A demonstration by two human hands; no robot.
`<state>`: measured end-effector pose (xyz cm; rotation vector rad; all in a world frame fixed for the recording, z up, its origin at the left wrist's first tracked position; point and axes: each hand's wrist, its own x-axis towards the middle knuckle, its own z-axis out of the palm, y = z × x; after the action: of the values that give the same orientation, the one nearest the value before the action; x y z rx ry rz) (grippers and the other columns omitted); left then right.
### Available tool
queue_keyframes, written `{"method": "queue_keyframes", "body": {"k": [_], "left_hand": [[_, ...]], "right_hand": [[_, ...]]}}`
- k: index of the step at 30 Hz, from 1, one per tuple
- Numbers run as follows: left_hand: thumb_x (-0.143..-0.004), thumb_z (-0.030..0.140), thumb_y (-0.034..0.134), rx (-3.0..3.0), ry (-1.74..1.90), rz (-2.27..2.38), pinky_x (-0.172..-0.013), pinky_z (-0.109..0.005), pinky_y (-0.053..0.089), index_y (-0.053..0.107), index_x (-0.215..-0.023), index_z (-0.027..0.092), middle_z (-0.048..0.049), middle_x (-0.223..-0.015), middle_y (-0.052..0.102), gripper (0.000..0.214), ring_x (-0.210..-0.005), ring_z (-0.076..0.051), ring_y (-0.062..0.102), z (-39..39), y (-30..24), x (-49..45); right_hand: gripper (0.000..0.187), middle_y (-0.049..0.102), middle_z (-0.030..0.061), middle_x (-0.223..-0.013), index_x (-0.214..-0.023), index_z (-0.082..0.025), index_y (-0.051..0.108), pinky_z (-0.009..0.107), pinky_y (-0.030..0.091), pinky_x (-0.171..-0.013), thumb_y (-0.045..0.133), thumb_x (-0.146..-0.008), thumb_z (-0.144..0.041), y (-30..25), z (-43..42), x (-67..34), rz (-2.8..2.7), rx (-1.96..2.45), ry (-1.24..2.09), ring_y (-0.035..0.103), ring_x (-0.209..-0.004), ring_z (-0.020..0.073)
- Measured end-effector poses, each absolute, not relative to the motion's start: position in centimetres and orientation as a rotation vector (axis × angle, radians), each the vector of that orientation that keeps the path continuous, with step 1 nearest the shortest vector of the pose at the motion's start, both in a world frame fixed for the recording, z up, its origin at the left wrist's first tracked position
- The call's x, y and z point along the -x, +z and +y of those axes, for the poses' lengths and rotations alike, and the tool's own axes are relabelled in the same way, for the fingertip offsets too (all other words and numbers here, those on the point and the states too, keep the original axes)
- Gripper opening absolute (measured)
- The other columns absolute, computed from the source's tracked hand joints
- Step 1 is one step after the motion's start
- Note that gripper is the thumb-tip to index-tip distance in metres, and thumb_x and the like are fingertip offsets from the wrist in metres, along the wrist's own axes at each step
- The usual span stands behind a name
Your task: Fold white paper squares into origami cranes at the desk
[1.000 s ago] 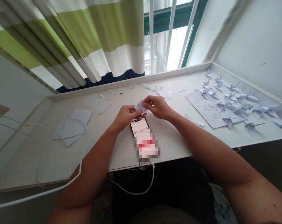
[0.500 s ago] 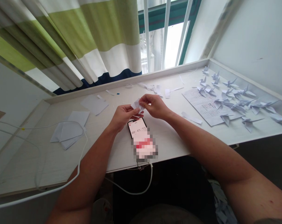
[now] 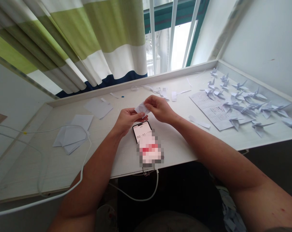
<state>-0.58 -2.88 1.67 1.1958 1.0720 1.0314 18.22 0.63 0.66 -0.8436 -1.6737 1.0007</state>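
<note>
Between both hands, above the desk, is a small piece of folded white paper (image 3: pixel 142 109). My left hand (image 3: pixel 127 120) pinches its lower left part, thumb on top and fingers beneath. My right hand (image 3: pixel 159 108) grips its right side, fingertips bent over the upper edge. The finer creases are partly hidden by the fingers. Just below the hands lies a phone (image 3: pixel 140 131) showing a running timer, its lower part blurred out. Many folded paper cranes (image 3: pixel 236 95) stand at the right of the desk, several on a printed sheet (image 3: pixel 209 108).
Loose white sheets (image 3: pixel 74 132) lie at the left, with another pile (image 3: pixel 99 108) behind them. Paper strips (image 3: pixel 199 122) lie to the right of the hands. A white cable (image 3: pixel 82 170) loops across the left forearm. A raised rim (image 3: pixel 182 70) borders the desk's back.
The paper's near faces have been pressed together, so it looks flatter and less spread than before. Both hands stay in nearly the same place, still holding it.
</note>
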Motion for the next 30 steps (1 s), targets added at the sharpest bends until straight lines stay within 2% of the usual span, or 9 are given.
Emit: {"method": "queue_keyframes", "body": {"k": [3,5,8,11,16,25,28,30], "left_hand": [[-0.065,0.04,0.097,-1.198,1.042,1.081,-0.088,-0.043,0.065,0.081,-0.095,0.011,-0.0109,-0.086,0.081,0.045,-0.08,-0.024,0.079,-2.8,1.6,0.6],[-0.064,0.041,0.098,-1.204,1.049,1.073,-0.088,-0.043,0.065,0.081,-0.095,0.012,-0.0102,-0.085,0.081,0.046,-0.08,-0.023,0.079,-2.9,1.6,0.6],[-0.065,0.043,0.097,-1.223,1.039,1.046,-0.088,-0.043,0.064,0.081,-0.089,0.012,-0.0091,-0.081,0.08,0.041,-0.079,-0.023,0.078,-3.0,1.6,0.4],[-0.069,0.042,0.095,-1.239,1.025,1.03,-0.087,-0.042,0.064,0.081,-0.086,0.014,-0.0084,-0.08,0.08,0.036,-0.08,-0.023,0.078,-3.2,1.6,0.2],[-0.07,0.038,0.095,-1.237,1.024,1.027,-0.084,-0.04,0.064,0.081,-0.085,0.014,-0.0079,-0.081,0.08,0.032,-0.079,-0.023,0.079,-3.4,1.6,0.2],[-0.071,0.04,0.094,-1.239,1.053,0.99,-0.083,-0.039,0.064,0.081,-0.088,0.014,-0.008,-0.081,0.08,0.034,-0.079,-0.023,0.079,-3.4,1.7,0.0],[-0.069,0.043,0.095,-1.22,1.093,0.994,-0.081,-0.039,0.065,0.081,-0.088,0.014,-0.008,-0.08,0.08,0.037,-0.077,-0.023,0.079,-3.4,1.9,-0.1],[-0.069,0.044,0.095,-1.205,1.121,0.99,-0.081,-0.039,0.065,0.081,-0.09,0.014,-0.0082,-0.082,0.081,0.04,-0.077,-0.023,0.079,-3.4,2.1,-0.1]], "right_hand": [[0.019,0.072,0.0018,-0.085,-0.11,-0.02,0.06,0.034,0.055,-0.075,0.059,-0.092,-0.024,0.7,0.7,-18.3,-1.59,0.79,1.161,0.066,-0.076,0.0168],[0.028,0.072,0.0018,-0.087,-0.114,-0.019,0.059,0.032,0.054,-0.074,0.066,-0.088,-0.025,0.8,0.5,-18.2,-1.568,0.743,1.245,0.066,-0.078,0.0162],[0.04,0.065,-0.0023,-0.079,-0.117,-0.016,0.062,0.027,0.048,-0.065,0.079,-0.084,-0.032,0.7,0.3,-17.8,-1.584,0.689,1.251,0.059,-0.071,0.0124],[0.041,0.058,-0.0061,-0.07,-0.114,-0.015,0.065,0.025,0.041,-0.058,0.082,-0.083,-0.035,0.5,0.1,-17.4,-1.558,0.666,1.197,0.052,-0.064,0.0093],[0.037,0.055,-0.0081,-0.066,-0.112,-0.015,0.066,0.025,0.039,-0.054,0.082,-0.082,-0.031,0.5,0.1,-17.2,-1.499,0.626,1.203,0.049,-0.058,0.0079],[0.037,0.057,-0.0083,-0.066,-0.115,-0.017,0.065,0.023,0.044,-0.053,0.08,-0.085,-0.031,1.0,-0.5,-17.1,-1.471,0.575,1.232,0.052,-0.058,0.0081],[0.047,0.068,-0.0032,-0.077,-0.123,-0.017,0.062,0.024,0.051,-0.058,0.082,-0.084,-0.033,1.0,-0.4,-17.3,-1.469,0.568,1.318,0.062,-0.066,0.011],[0.046,0.075,0.0028,-0.091,-0.12,-0.017,0.064,0.028,0.057,-0.067,0.083,-0.082,-0.035,1.0,-0.3,-17.5,-1.454,0.58,1.354,0.069,-0.077,0.0142]]}}
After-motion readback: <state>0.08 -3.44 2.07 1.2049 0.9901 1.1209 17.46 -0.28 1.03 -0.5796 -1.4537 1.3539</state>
